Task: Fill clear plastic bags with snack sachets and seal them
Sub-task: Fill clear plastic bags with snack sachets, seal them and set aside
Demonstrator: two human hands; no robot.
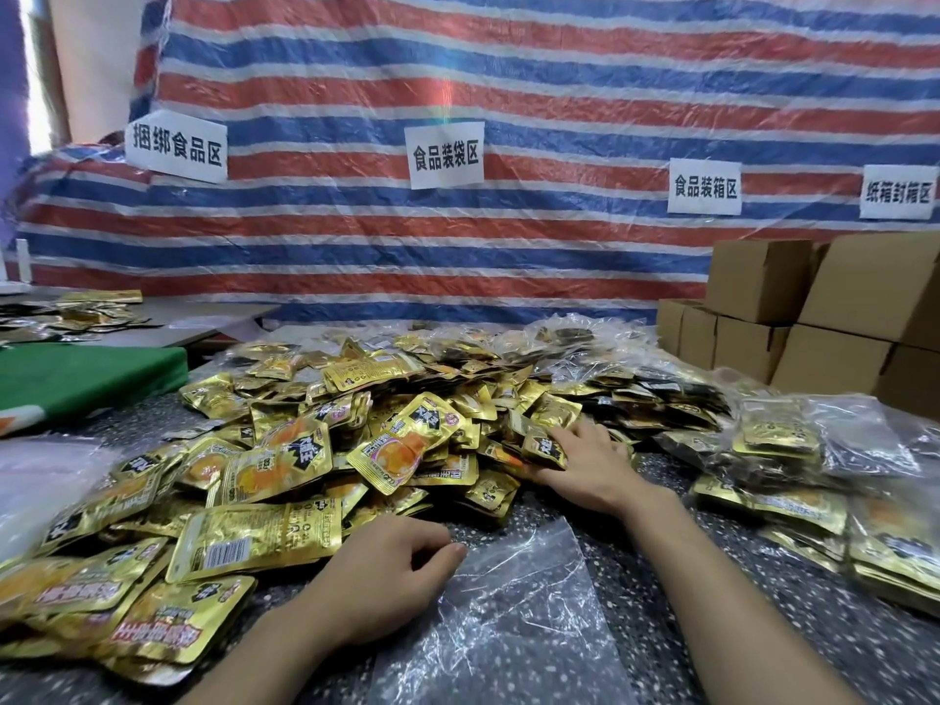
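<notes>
The empty clear bag lies flat on the speckled table just before me, my left hand curled at its edge; whether it pinches the film I cannot tell. My right hand clasps a few gold sachets at the foot of the heap; pulling them could slide the heap onto the bag, or slick foil may slip free.

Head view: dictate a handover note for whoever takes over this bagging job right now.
Left hand: fingers loosely curled, resting at the edge of the empty clear bag, which lies flat on the table.
Right hand: reaching into the sachet pile; grip unclear.
Done: filled bags lie at the right; whether they are sealed is unclear.
Left: fill this bag, seal it, then work through the pile.
</notes>
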